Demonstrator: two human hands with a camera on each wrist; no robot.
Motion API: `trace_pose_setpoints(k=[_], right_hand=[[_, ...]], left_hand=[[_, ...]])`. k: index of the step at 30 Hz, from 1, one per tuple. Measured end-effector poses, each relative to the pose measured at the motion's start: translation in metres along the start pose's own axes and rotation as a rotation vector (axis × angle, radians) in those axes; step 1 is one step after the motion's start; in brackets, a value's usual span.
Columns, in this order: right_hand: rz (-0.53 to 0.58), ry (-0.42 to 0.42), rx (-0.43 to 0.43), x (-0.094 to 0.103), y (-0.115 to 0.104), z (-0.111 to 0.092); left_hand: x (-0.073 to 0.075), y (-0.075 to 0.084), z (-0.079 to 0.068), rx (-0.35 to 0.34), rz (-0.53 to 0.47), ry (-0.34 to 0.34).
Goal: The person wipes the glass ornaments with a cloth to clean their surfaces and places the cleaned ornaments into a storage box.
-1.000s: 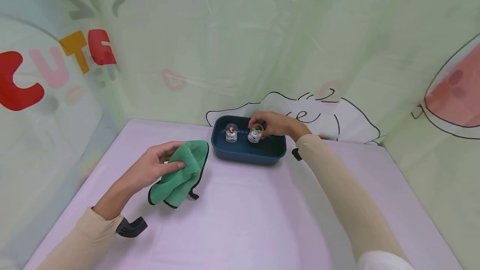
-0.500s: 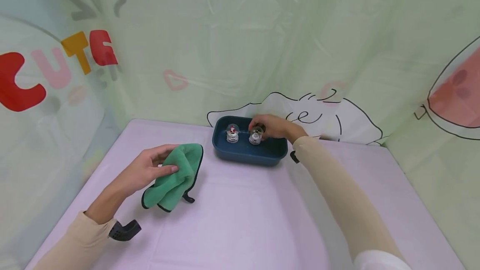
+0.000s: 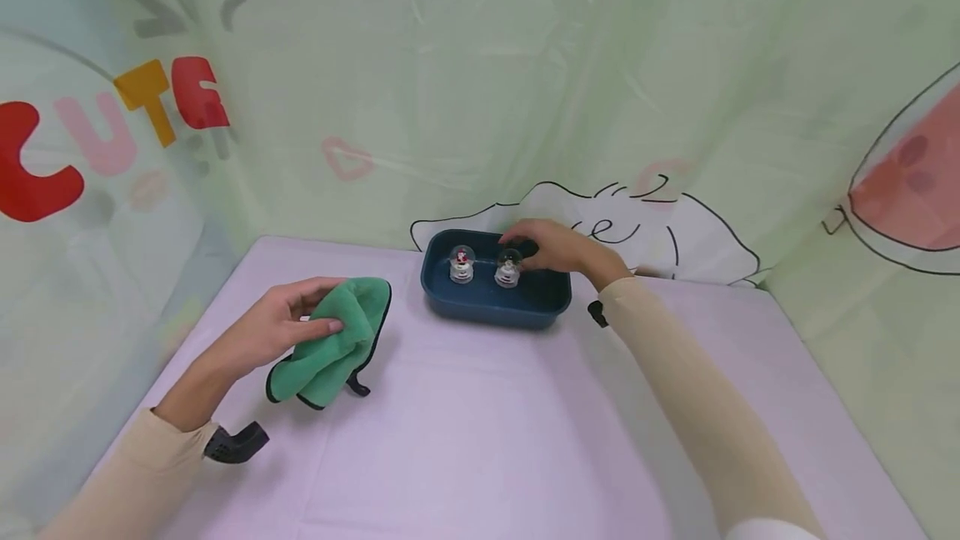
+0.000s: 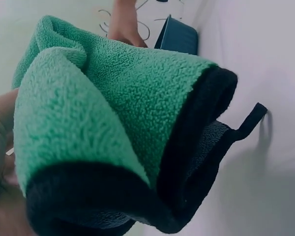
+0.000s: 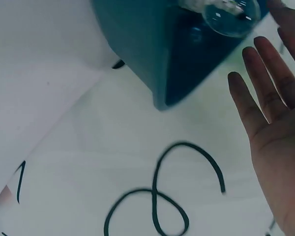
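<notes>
My left hand (image 3: 270,327) pinches a folded green cloth (image 3: 339,342) with black edging between thumb and fingers, held over the table left of the basin. A black loop hangs from the cloth (image 4: 132,88), which fills much of the left wrist view. Two small snow globes stand upright in the dark blue basin (image 3: 495,313). The left snow globe (image 3: 462,265) has a red figure inside. Beside the right snow globe (image 3: 507,271) is my right hand (image 3: 558,247); the right wrist view shows its fingers (image 5: 263,81) stretched out, not wrapped round the globe.
The basin stands near the back edge of a table with a pale lilac cover (image 3: 465,440). Behind it hangs a pale green printed curtain (image 3: 465,90), which also runs along both sides. A black wrist mount (image 3: 237,443) juts from the left sleeve.
The left hand has moved left with the cloth. The right snow globe, tilted in the right hand's fingers earlier, now stands upright, and those fingers have come off it.
</notes>
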State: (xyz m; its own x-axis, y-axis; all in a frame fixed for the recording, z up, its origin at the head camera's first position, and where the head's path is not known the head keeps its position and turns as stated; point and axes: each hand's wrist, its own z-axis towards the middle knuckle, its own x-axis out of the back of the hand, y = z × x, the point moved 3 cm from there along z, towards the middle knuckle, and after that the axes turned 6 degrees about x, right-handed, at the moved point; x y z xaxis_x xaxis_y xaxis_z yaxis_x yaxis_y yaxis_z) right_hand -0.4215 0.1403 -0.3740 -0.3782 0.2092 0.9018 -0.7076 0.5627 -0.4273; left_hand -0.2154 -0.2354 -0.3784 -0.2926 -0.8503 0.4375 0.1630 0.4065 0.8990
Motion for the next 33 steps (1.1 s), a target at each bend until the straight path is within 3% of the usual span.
trace_pose_setpoints(k=[4, 8, 17, 22, 27, 33], right_hand=[[0.0, 0.053, -0.011, 0.01, -0.013, -0.017], [0.005, 0.079, 0.034, 0.014, -0.025, -0.033], [0.218, 0.182, 0.069, 0.015, -0.051, -0.077], [0.253, 0.232, 0.09, 0.01, -0.068, -0.096], [0.267, 0.226, 0.135, 0.0, -0.082, -0.109], [0.242, 0.215, 0.174, -0.009, -0.093, -0.125]], left_hand=[[0.009, 0.0, 0.005, 0.003, 0.026, 0.007], [0.019, 0.0, 0.01, 0.008, 0.069, 0.033], [0.032, 0.001, 0.021, -0.01, 0.135, 0.031], [0.035, 0.002, 0.027, -0.008, 0.245, 0.024], [0.036, -0.001, 0.03, 0.009, 0.388, 0.014], [0.023, -0.014, 0.036, -0.009, 0.408, -0.052]])
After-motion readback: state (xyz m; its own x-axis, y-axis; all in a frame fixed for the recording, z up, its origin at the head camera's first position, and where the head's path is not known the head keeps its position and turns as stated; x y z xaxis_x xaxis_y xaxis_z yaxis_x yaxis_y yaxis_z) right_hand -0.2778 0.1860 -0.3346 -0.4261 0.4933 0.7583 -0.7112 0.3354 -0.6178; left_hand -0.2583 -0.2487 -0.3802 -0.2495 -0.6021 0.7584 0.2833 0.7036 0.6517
